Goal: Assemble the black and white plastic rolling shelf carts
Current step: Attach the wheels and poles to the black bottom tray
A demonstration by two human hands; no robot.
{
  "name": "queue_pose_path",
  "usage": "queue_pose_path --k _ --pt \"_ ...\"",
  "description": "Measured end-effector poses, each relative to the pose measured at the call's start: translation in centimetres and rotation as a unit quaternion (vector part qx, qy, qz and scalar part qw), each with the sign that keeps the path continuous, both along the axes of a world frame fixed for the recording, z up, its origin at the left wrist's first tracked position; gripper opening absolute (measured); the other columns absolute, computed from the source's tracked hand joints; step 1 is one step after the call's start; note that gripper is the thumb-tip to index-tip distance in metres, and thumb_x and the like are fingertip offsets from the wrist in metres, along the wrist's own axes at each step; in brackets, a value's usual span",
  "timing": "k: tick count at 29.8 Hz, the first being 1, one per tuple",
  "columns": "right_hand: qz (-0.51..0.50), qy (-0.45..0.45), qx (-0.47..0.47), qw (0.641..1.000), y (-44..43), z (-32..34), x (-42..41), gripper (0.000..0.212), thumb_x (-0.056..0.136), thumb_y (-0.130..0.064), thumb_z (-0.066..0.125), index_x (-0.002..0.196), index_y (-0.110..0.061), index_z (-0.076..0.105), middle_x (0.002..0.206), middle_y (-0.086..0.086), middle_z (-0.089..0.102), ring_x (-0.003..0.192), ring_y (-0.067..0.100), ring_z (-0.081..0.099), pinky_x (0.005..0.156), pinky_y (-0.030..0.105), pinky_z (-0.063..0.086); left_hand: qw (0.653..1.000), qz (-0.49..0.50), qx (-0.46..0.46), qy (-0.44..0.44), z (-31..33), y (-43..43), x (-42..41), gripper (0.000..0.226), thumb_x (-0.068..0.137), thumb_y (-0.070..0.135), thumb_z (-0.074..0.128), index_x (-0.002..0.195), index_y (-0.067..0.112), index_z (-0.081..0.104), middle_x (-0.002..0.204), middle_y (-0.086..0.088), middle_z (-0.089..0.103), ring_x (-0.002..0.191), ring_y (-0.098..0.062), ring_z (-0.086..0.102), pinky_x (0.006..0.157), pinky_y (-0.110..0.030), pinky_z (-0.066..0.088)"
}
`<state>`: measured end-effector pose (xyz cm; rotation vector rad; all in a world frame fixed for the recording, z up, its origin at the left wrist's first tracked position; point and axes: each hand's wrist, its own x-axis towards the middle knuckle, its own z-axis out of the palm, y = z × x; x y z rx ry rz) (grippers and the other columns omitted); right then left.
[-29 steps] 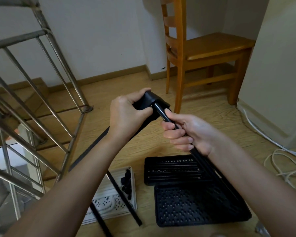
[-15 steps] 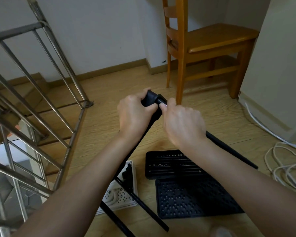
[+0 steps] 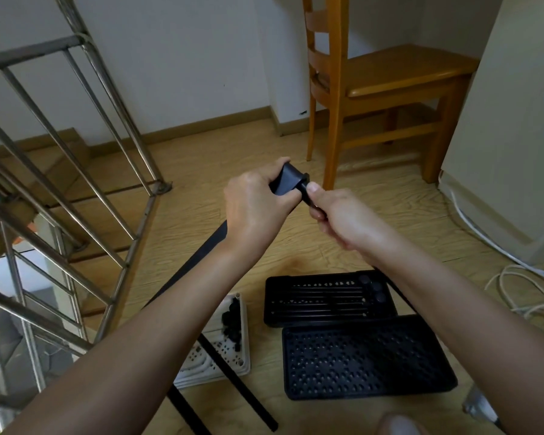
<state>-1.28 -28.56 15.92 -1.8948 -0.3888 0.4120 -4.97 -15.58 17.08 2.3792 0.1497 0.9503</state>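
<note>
My left hand (image 3: pixel 254 205) grips the corner of a black cart frame piece (image 3: pixel 288 183) held up over the floor; its flat black side runs down past my left forearm. My right hand (image 3: pixel 339 216) is closed on a thin black pole (image 3: pixel 305 193) whose end meets that corner. Below, two black perforated shelf trays (image 3: pixel 363 359) lie on the wooden floor, one behind the other. A white tray (image 3: pixel 244 346) to their left holds several small black parts, and a loose black pole (image 3: pixel 233 376) lies across it.
A steel stair railing (image 3: pixel 76 183) and an open stairwell fill the left. A wooden chair (image 3: pixel 377 86) stands behind my hands. A pale cabinet (image 3: pixel 503 152) is at the right, with white cables (image 3: pixel 522 287) coiled on the floor beside it.
My right hand slid up the pole to the corner piece and now pinches the pole just below the joint. The pole's lower end swung right, then back under my forearm.
</note>
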Motion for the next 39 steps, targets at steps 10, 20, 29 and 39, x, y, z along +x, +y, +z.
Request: queue_pose_path --k 10,20,29,39 --pt "0.168 0.274 0.172 0.931 -2.5 -1.9 0.9 0.045 0.097 -0.047 0.038 0.063 -0.018 0.045 0.050 -0.006 0.027 0.033 0.004 0.022 0.030 0.019 0.016 0.997 -0.047 0.059 -0.010 -2.3 0.4 -1.3 0.047 0.076 0.020 0.073 0.122 0.015 0.064 0.107 0.004 0.070 0.093 -0.005 0.064 0.079 -0.011 0.045" --pt "0.221 0.110 0.017 0.969 -4.5 -1.8 2.4 0.053 0.087 -0.065 0.035 0.056 -0.021 0.039 0.050 -0.003 0.030 0.041 0.010 0.020 0.038 0.023 0.014 0.945 -0.105 -0.114 0.288 1.5 3.7 0.2 0.049 0.091 0.056 0.040 0.126 0.025 0.056 0.130 0.004 0.056 0.102 -0.002 0.051 0.085 -0.019 0.038" --pt "0.332 0.129 0.100 0.929 -4.7 -2.7 4.1 0.060 0.069 -0.077 0.056 0.055 -0.020 0.048 0.045 -0.006 0.031 0.036 0.006 0.023 0.036 0.019 0.017 0.812 -0.181 -0.262 0.488 0.3 6.5 0.4 0.096 0.074 0.074 0.016 0.149 0.015 0.020 0.152 -0.010 0.029 0.138 -0.028 0.031 0.109 -0.039 0.027" --pt "0.049 -0.053 -0.017 0.997 -4.9 -7.6 7.9 0.029 0.097 -0.039 0.043 0.093 -0.023 0.066 0.096 -0.005 0.068 0.094 0.011 0.062 0.088 0.033 0.044 0.813 -0.232 -0.337 0.414 1.2 6.4 1.7 0.102 0.034 0.075 0.077 0.111 0.012 0.054 0.090 -0.003 0.072 0.080 -0.019 0.071 0.061 -0.024 0.056"
